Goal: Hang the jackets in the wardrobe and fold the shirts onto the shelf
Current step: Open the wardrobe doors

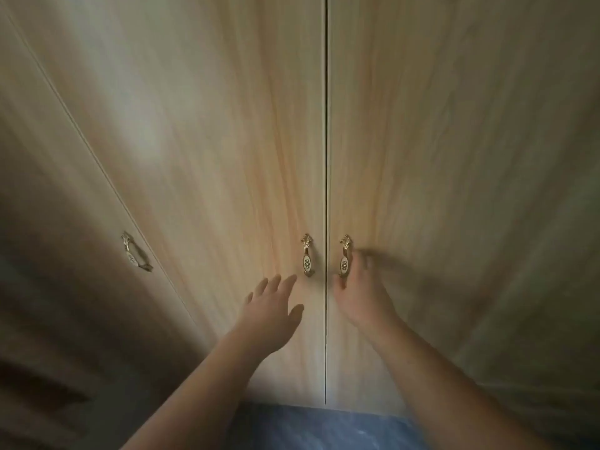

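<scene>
Wardrobe (227, 125) fills nearly the whole view, seen close up & from below eye level; its doors are shut. Two doors meet at a thin dark seam down the middle: mid door (211, 157) on the left of the seam, R door (454, 157) on the right. Both are light wood grain. Each has a small ornate gold handle w/ a pale oval inset, set just beside the seam: mid handle (307, 256) & R handle (344, 259), upright, at the same height.

Right hand (360, 290) is at the R handle. Thumb sits by the handle's lower end, fingers (367, 254) curled round from the other side, grasping it; they're smeared by motion blur, so the exact hold isn't sharp.

Left hand (272, 310) is released: fingers straight & spread, palm toward the mid door, tips just below & left of the mid handle, not touching it. Can't tell if the palm touches the door.

Both forearms are bare, coming up from the bottom edge.

Further left, a third door (48, 222) w/ a matching far handle (135, 253), in shadow. At the bottom, a strip of blue marbled floor (308, 427) meets the wardrobe's foot.
</scene>
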A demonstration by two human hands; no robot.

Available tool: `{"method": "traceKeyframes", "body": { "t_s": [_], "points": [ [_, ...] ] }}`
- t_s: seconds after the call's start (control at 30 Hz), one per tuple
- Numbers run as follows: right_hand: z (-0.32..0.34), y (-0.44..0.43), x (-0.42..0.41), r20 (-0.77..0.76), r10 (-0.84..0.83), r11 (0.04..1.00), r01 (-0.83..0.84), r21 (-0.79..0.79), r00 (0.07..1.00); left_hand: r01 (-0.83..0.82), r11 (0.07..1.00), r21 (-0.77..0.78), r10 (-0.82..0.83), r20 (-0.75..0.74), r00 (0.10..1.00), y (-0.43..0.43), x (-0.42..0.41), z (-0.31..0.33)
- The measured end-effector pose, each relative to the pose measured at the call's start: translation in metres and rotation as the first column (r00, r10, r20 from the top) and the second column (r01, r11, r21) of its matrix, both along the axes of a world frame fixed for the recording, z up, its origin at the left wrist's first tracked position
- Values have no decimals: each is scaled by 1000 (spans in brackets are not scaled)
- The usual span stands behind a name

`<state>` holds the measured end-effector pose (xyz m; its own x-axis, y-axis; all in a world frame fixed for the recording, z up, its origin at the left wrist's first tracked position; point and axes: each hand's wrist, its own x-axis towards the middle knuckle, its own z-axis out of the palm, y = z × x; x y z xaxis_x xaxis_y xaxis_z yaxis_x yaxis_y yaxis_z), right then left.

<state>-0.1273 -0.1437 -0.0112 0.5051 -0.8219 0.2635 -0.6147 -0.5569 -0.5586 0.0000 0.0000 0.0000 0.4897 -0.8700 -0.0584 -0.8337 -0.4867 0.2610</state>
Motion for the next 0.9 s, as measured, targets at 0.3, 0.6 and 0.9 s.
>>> {"method": "traceKeyframes", "body": {
  "t_s": [0.3,0.6,0.9],
  "points": [
    [-2,-2,36,117,-161,965,131,228,980,133,990,-43,-135,-53,989,-23,46,-19],
    [-4,67,-18,33,-203,947,187,261,979,278,958,-61,-285,-152,946,-24,16,-37],
    [-9,146,-158,81,-302,931,276,238,950,373,920,-119,-387,-131,913,13,-101,-21]
  ]
}}
